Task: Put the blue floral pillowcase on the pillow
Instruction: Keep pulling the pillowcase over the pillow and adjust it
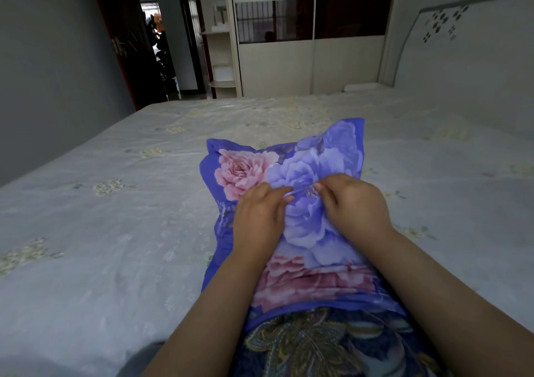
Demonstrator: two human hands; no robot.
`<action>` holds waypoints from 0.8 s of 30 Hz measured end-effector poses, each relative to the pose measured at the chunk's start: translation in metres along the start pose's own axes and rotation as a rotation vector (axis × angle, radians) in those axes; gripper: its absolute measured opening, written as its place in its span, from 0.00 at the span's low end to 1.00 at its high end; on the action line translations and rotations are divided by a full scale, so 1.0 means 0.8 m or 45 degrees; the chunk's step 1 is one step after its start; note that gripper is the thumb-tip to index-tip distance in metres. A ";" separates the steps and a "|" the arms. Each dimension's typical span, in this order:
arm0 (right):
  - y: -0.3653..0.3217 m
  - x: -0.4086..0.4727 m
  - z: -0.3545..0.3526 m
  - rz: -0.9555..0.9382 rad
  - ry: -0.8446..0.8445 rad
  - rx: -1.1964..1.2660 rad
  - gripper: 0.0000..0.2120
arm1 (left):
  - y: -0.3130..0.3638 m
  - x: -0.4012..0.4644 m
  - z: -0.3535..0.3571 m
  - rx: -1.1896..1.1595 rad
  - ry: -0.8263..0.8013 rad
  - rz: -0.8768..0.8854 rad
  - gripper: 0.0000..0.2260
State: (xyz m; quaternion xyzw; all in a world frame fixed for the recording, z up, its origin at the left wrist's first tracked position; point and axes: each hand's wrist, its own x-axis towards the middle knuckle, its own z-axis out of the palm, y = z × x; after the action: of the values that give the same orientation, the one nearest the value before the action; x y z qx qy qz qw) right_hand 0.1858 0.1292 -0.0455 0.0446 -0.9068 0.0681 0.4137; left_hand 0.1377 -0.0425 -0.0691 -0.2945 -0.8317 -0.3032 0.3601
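Pillowcase: blue floral pillowcase [291, 174] lay on the bed [115, 203], near end over the person's lap, far corners toward the wardrobe [312, 58].
Pillow: not visible as such; case looked plump, so prob. already inside, can't confirm.
Left hand: left hand [260, 212] lay on the cloth, fingertips pinching a small ridge of fabric at mid-case.
Right hand: right hand [352, 203] pinching the same ridge from the other side; the two sets of fingertips close, not touching.
Step (judged): smoothing/seating the case over the filling.
How to do well: keep pinches shallow, cloth only; pull both sides evenly so print stays square; work slack toward far corners; check corners filled.
Risk: uneven tug bunches fabric to one side.
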 end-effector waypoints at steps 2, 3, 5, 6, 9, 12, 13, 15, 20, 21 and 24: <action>0.005 0.010 -0.003 -0.018 -0.175 0.087 0.16 | 0.003 -0.002 -0.002 -0.101 0.068 -0.028 0.13; 0.012 0.015 -0.005 -0.053 -0.192 0.144 0.15 | 0.006 -0.002 -0.005 -0.147 0.096 -0.074 0.14; 0.032 0.022 -0.006 -0.118 -0.189 0.200 0.13 | 0.011 -0.003 -0.013 -0.215 0.130 -0.221 0.14; 0.046 0.023 -0.004 -0.127 -0.197 0.219 0.13 | 0.011 -0.004 -0.015 -0.245 0.130 -0.283 0.14; 0.087 0.020 0.005 -0.018 -0.253 0.444 0.11 | 0.005 -0.005 -0.015 -0.300 0.115 -0.339 0.14; 0.095 0.013 0.013 0.099 -0.302 0.734 0.10 | -0.003 -0.010 -0.009 -0.380 0.142 -0.373 0.16; 0.094 0.011 0.016 0.102 -0.304 0.793 0.09 | -0.006 -0.011 -0.006 -0.413 0.156 -0.380 0.16; 0.088 0.007 0.020 0.089 -0.319 0.846 0.05 | -0.010 -0.012 -0.002 -0.453 0.178 -0.380 0.17; 0.080 0.009 0.021 0.048 -0.222 0.663 0.03 | -0.015 -0.012 -0.001 -0.450 0.164 -0.341 0.17; 0.078 0.011 0.019 0.077 -0.160 0.651 0.03 | -0.015 -0.012 -0.002 -0.463 0.154 -0.339 0.17; 0.068 0.017 0.013 0.230 -0.057 0.577 0.05 | -0.019 -0.012 -0.002 -0.363 0.112 -0.252 0.14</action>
State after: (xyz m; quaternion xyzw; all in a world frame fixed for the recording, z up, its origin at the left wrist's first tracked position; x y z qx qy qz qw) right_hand 0.1616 0.1811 -0.0470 0.0564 -0.8775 0.3056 0.3653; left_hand 0.1330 -0.0556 -0.0800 -0.2457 -0.7886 -0.4646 0.3192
